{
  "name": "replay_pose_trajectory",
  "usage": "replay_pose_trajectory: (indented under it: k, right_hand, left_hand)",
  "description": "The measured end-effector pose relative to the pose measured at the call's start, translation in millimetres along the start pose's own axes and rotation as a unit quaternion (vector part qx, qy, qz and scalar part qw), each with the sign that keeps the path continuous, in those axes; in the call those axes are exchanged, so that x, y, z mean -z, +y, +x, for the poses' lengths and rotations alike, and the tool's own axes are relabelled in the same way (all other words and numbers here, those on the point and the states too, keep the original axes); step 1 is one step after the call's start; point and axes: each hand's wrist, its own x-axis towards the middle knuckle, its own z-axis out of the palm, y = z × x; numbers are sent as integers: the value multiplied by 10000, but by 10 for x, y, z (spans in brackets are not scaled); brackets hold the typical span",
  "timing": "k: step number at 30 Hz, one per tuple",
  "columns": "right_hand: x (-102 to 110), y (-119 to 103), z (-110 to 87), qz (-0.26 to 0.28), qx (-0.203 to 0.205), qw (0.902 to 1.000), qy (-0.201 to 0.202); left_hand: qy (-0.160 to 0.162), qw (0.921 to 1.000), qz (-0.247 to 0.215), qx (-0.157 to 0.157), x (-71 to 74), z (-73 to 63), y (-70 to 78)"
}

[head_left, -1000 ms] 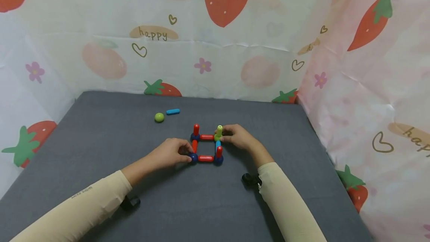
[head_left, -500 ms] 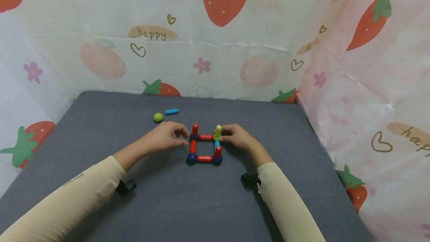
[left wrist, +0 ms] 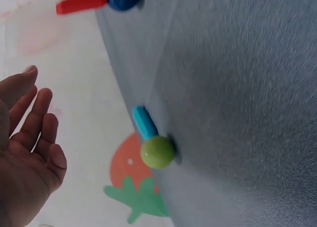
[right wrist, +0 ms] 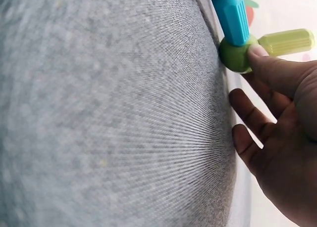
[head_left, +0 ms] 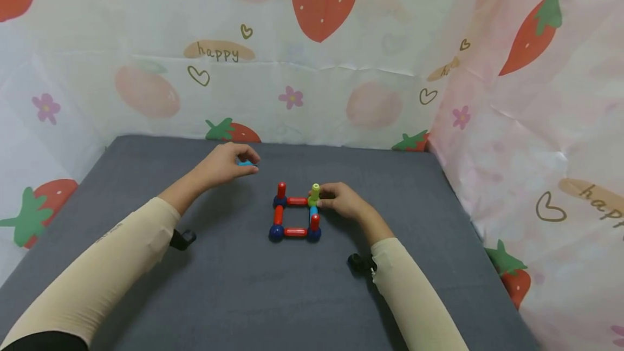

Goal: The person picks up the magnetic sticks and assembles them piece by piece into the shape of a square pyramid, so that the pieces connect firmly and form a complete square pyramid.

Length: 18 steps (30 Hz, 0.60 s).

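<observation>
My left hand (head_left: 225,162) hovers over a loose blue stick (head_left: 247,163) at the back of the table, fingers loosely bent and holding nothing. In the left wrist view a loose green ball (left wrist: 158,152) lies beside that stick; the hand covers it in the head view. My right hand (head_left: 343,199) pinches the green corner ball (right wrist: 237,55) of a square ball-and-stick frame, thumb against it. A yellow-green stick (head_left: 315,191) stands on that ball. Red sticks (head_left: 296,232) and a blue one join it to dark blue balls (head_left: 276,233), two of which carry upright red sticks (head_left: 281,189).
The frame sits on a grey cloth-covered table (head_left: 273,297). A strawberry-print curtain (head_left: 322,80) rises behind the table and along its sides. Black wrist straps or mounts (head_left: 182,239) hang under both forearms.
My left hand has left the front-left dark blue ball and moved back and left to above the loose blue stick and green ball. The right hand stays at the green corner ball.
</observation>
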Motion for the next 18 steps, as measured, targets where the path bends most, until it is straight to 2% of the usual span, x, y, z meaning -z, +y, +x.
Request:
replay_pose_trajectory:
  k: [4,9,18]
  right_hand:
    - [-3,11,3,13,-30,10000,21]
    - [-1,16,8,21,-54,10000,36]
    - [3,25,13,28,-20,10000,-5]
  left_hand:
    - [229,9996,-125,133,15,112,-142]
    - [367,9988,-109,313,-28,234,-335]
    - [360,9967,168,703,-151,411,-594]
